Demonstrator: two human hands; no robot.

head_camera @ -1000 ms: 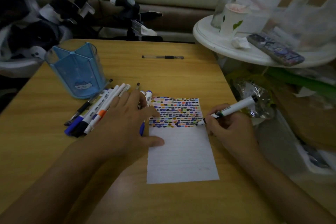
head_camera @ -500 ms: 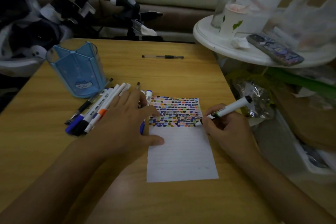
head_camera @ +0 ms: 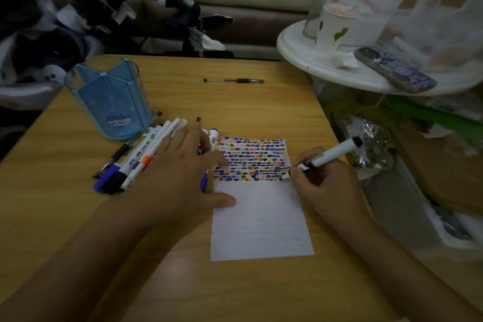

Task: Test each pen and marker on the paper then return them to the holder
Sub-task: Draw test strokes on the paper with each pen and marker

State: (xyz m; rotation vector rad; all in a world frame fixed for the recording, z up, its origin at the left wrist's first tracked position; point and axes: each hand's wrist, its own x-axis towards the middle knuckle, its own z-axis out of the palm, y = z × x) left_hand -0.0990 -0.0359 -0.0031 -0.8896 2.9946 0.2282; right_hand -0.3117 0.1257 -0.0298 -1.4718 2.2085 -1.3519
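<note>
A lined sheet of paper (head_camera: 261, 219) lies on the wooden table (head_camera: 235, 102), its upper part covered with rows of small coloured marks. My right hand (head_camera: 324, 183) grips a white marker (head_camera: 332, 153) with a black end, its tip touching the paper's right edge at the lowest row of marks. My left hand (head_camera: 177, 175) rests flat, fingers spread, over the paper's left edge and part of a pile of markers (head_camera: 138, 159). The blue pen holder (head_camera: 109, 102) stands empty at the back left.
A single black pen (head_camera: 234, 80) lies apart at the far middle of the table. A round white side table (head_camera: 366, 70) with a cup, a jar and a phone overhangs the right edge. Bags and clutter fill the floor to the right.
My right hand has slid the marker a little leftward along the bottom row of marks, tip staying on the paper. My left hand has stayed in place.
</note>
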